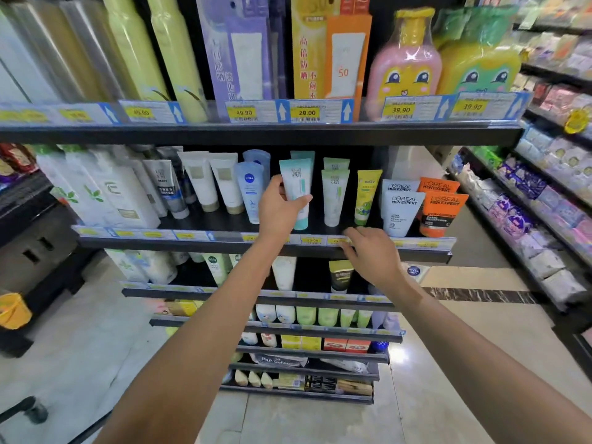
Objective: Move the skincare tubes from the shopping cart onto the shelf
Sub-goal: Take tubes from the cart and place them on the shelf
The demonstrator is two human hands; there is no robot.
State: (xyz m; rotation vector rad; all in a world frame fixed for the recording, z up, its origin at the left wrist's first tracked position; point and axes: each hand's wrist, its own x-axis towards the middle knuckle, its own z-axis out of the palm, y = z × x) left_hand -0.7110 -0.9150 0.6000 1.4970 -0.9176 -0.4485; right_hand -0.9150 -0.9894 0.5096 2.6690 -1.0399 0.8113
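My left hand point(278, 209) grips a white tube with a teal top and cap point(298, 187), held upright, cap down, over the second shelf point(198, 223). The tube stands between a blue-and-white Nivea tube point(251, 190) and a white-and-green tube point(333, 197). My right hand point(368, 254) hovers lower and to the right, fingers loosely bent, its fingertips at the shelf's price strip point(323, 241); it holds nothing. The shopping cart is mostly out of view.
More tubes line the same shelf: white ones at the left, a yellow tube point(366, 195) and L'Oreal Men Expert tubes point(423, 206) at the right. Bottles and boxed sunscreen fill the shelf above. Lower shelves hold more products. An aisle with packaged goods runs along the right.
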